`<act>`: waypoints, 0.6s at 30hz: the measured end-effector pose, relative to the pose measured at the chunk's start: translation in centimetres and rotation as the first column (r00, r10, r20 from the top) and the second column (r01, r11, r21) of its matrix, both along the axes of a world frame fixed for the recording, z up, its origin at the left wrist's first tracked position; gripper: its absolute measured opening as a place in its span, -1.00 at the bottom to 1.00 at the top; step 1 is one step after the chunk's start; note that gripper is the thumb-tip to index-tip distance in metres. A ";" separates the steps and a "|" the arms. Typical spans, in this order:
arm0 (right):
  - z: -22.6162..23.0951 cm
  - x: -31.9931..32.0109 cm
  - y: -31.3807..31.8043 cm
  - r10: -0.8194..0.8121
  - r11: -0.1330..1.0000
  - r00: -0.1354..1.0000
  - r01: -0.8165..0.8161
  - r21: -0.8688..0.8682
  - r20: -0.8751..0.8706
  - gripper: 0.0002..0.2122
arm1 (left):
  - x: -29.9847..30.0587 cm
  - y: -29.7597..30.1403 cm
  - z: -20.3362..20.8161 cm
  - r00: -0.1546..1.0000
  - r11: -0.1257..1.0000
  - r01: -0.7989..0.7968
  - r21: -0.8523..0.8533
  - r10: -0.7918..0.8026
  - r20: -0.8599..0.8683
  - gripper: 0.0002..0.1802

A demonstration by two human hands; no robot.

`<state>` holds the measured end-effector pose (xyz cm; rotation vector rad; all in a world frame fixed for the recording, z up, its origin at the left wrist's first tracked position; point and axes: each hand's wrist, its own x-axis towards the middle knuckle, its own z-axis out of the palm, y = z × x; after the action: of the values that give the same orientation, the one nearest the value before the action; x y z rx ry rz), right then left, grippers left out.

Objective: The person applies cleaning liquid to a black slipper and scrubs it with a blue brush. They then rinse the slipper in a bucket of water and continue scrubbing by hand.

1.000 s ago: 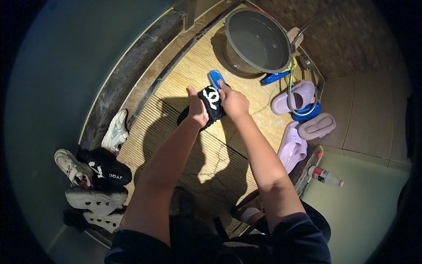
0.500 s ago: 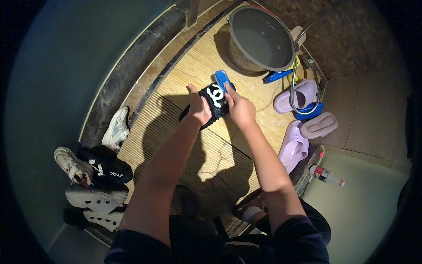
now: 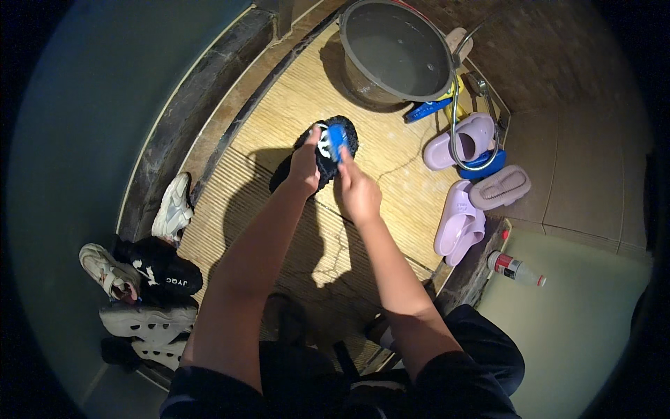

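Observation:
A black slipper with a white mark (image 3: 322, 152) is held out above the yellow ribbed floor (image 3: 279, 209). My left hand (image 3: 305, 166) grips its left side. A blue brush (image 3: 338, 140) lies across the slipper's top, and my right hand (image 3: 357, 192) holds the brush by its near end. Both forearms reach up from the lower edge, almost side by side.
A grey basin (image 3: 394, 49) stands at the back, a hose (image 3: 466, 119) curving beside it. Pale purple slippers (image 3: 462, 140) (image 3: 459, 225) and a pinkish one (image 3: 499, 187) lie on the right, with a bottle (image 3: 515, 269). Several white and black shoes (image 3: 150, 279) pile up at left.
The slipper and both hands have shifted slightly down and left in view. The brush now sits across the slipper's top rather than at its upper edge.

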<state>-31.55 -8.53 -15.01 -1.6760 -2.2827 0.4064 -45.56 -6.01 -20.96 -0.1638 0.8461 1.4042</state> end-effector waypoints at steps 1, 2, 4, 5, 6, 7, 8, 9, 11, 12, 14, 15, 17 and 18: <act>0.2 0.3 1.5 -0.040 0.999 0.999 0.040 -0.028 0.033 -0.65 | 0.9 0.2 -0.1 0.996 0.998 0.032 -0.054 -0.037 -0.085 -0.38; 0.3 0.3 3.1 -0.070 0.995 0.996 0.074 -0.059 0.060 -0.66 | 1.4 0.1 -0.4 0.990 0.990 0.047 -0.135 -0.064 -0.125 -0.36; 1.3 0.9 3.8 -0.102 0.989 0.993 0.108 -0.100 0.065 -0.66 | 1.9 -0.5 2.2 0.961 0.928 0.114 -0.355 -0.194 -0.199 -0.30; 2.1 1.2 3.4 -0.105 0.988 0.994 0.109 -0.111 0.043 -0.65 | 2.4 -0.4 0.8 0.976 0.944 0.106 -0.311 -0.159 -0.150 -0.33; 2.6 1.5 2.9 -0.109 0.987 0.994 0.110 -0.120 0.021 -0.64 | 2.8 -0.6 0.7 0.993 0.967 0.057 -0.247 -0.081 -0.087 -0.35; 2.9 1.8 1.4 -0.097 0.992 0.995 0.095 -0.083 -0.027 -0.63 | 3.0 -0.8 0.8 1.000 0.983 -0.002 -0.183 -0.002 -0.022 -0.37; 2.8 1.7 -1.2 -0.074 0.996 0.994 0.069 -0.056 -0.084 -0.62 | 2.4 -1.3 0.2 0.999 0.986 -0.039 -0.160 0.038 -0.013 -0.38; 3.2 1.8 -3.4 -0.054 0.998 0.990 0.052 -0.018 -0.128 -0.61 | 2.0 -1.6 -0.2 0.997 0.989 -0.068 -0.129 0.070 0.011 -0.40; 2.5 2.5 -6.8 -0.029 0.994 0.994 0.018 -0.108 -0.102 -0.58 | 1.7 -2.0 1.0 0.996 0.989 -0.071 -0.130 0.078 0.045 -0.42; 2.1 2.9 -7.0 -0.040 0.995 0.996 0.032 -0.098 -0.074 -0.57 | 1.9 -2.0 0.9 0.996 0.993 -0.079 -0.087 0.083 0.038 -0.41; 2.2 2.4 -4.6 -0.038 0.999 0.988 0.033 -0.037 -0.149 -0.63 | 1.6 -2.2 1.9 0.998 0.997 -0.069 -0.021 0.069 0.010 -0.40; 2.5 1.9 -3.1 -0.064 0.998 0.982 0.062 -0.021 -0.178 -0.65 | 1.5 -2.2 3.0 0.999 0.999 -0.041 0.001 0.041 -0.007 -0.39; 3.9 1.6 -0.1 -0.154 0.983 0.987 0.147 -0.112 -0.052 -0.66 | 0.7 -2.6 4.0 0.914 0.970 0.187 -0.155 -0.229 -0.335 -0.31; 4.3 1.8 1.1 -0.145 0.980 0.989 0.141 -0.142 -0.024 -0.67 | 0.7 -3.0 4.3 0.704 0.911 0.296 -0.286 -0.410 -0.579 -0.25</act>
<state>-29.76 -7.46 -10.76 -1.8716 -2.1364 0.5692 -44.89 -8.99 -16.67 0.3575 1.4769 1.0056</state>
